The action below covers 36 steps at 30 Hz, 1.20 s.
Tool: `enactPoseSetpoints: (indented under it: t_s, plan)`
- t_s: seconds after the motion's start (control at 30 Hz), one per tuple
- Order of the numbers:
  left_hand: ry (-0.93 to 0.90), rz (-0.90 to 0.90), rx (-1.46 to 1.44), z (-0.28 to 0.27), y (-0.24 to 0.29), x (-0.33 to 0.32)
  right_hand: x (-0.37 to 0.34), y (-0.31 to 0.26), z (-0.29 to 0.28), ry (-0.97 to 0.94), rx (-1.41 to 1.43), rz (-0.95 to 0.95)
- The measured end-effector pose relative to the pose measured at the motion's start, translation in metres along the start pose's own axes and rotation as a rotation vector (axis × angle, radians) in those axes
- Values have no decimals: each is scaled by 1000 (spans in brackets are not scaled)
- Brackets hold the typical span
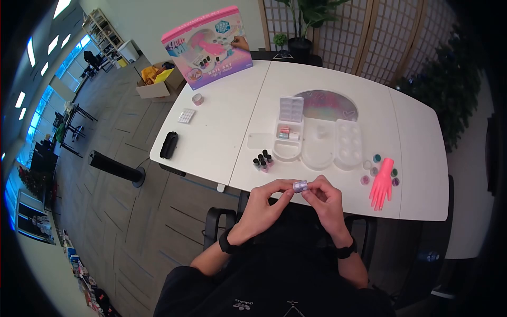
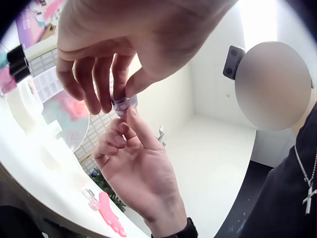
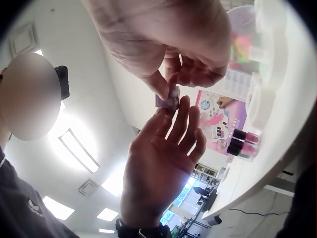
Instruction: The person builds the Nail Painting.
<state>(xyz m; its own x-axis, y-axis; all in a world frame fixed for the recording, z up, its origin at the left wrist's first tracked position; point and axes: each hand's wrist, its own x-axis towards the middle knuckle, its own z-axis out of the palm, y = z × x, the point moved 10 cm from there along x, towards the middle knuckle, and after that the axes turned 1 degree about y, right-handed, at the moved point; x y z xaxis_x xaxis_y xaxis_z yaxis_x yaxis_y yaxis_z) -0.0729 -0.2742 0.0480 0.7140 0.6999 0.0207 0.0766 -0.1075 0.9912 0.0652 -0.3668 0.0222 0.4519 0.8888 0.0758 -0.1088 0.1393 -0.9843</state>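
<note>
Fingertips and thumbs of both hands pinch a small, shiny purple-and-white patterned roll in front of the chest, near the table's front edge. My left hand holds one end and my right hand the other. In the left wrist view, the little roll is partly covered by the fingers. Beyond the hands, a white compartment tray has small coloured rolls in one section. Several black-capped nail polish bottles stand left of the tray.
A pink model hand lies at the right among small coloured pots. Behind the tray rises a rounded colourful panel. The nail art box stands at the back left. A black case and white packet lie left.
</note>
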Motion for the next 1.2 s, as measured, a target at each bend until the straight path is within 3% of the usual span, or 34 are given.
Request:
enactPoseSetpoints:
  t_s: [0.1,0.6,0.8,1.0,1.2]
  plan:
    - [-1,180,73,3,20,-1,-1,-4,1,16,14,-7]
    - [26,289,187,7,27,-2,-3,-3,-1,51,26,-66]
    - [70,540,307,13,54,-14,-5,-19,-4,111,-65,-191]
    - [35,559,317,18,46,-13,-4,-18,-9,121,-67,-197]
    - [98,413,207,7,36,-5,-4,-26,-3,42,-10,-177]
